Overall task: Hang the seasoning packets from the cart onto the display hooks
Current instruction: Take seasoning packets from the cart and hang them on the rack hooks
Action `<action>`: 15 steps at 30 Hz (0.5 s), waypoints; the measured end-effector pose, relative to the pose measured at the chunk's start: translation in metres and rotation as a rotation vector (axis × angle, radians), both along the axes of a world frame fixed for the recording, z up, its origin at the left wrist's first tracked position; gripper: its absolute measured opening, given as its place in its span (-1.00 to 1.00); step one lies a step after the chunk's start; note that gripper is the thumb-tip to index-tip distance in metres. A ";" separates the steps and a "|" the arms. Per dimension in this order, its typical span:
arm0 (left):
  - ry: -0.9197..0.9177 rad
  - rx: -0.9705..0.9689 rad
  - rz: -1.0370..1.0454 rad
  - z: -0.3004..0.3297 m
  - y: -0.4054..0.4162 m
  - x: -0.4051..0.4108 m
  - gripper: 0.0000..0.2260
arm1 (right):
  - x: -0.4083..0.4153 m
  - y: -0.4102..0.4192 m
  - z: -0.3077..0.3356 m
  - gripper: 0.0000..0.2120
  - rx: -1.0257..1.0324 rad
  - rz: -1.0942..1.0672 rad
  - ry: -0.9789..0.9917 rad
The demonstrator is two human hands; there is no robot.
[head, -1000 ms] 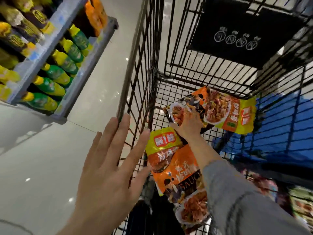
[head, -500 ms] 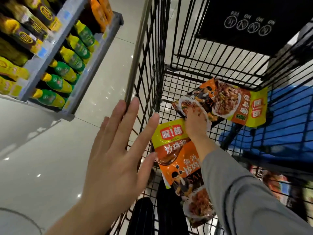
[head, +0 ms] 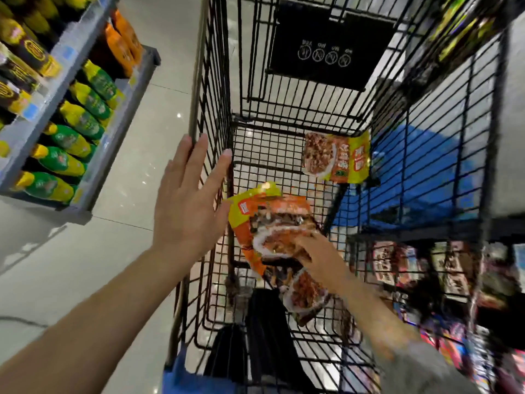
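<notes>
Black wire cart fills the middle of the head view, seen from above, its basket mostly bare mesh. Left hand: fingers straight and spread, palm facing the cart's left side wall; fingertips reach the top rail and the wire just below it, thumb tip near the yellow edge of the held packets, contact with them not clear. It grips nothing. Right hand: inside the basket, fingers curled over the lower part of a bunch of packets, orange and yellow, printed with a dish of food; the bunch is lifted off the basket floor and tilted, yellow top edge toward the left wall. More of the bunch hangs below the hand, toward the near end of the cart; motion blur hides how many there are. Right forearm has a grey sleeve at the lower edge of frame. One more packet, same print, lies at the far right corner of the basket, leaning against the right wall, well apart from the held bunch. Black sign with four round white icons hangs on the far end of the cart. Shelf at left holds rows of green-and-yellow bottles, lying tilted. Blue crate shows through the right wall. Display hooks not identifiable; right edge too blurred.
</notes>
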State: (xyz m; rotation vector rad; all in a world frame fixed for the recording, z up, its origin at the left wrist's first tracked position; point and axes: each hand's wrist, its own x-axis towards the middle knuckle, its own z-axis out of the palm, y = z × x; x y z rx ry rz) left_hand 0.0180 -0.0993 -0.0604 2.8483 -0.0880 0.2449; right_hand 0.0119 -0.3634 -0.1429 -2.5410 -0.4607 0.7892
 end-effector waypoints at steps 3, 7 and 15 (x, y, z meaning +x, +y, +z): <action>0.019 0.015 -0.015 0.002 0.000 0.000 -0.43 | -0.047 -0.021 -0.007 -0.73 -0.104 0.081 0.213; 0.037 0.042 -0.026 0.004 0.000 0.000 -0.43 | -0.073 -0.040 -0.017 -0.66 -0.386 0.270 0.378; 0.022 0.105 -0.064 0.002 0.004 0.002 -0.45 | 0.015 -0.018 -0.025 -0.67 -0.177 -0.120 0.372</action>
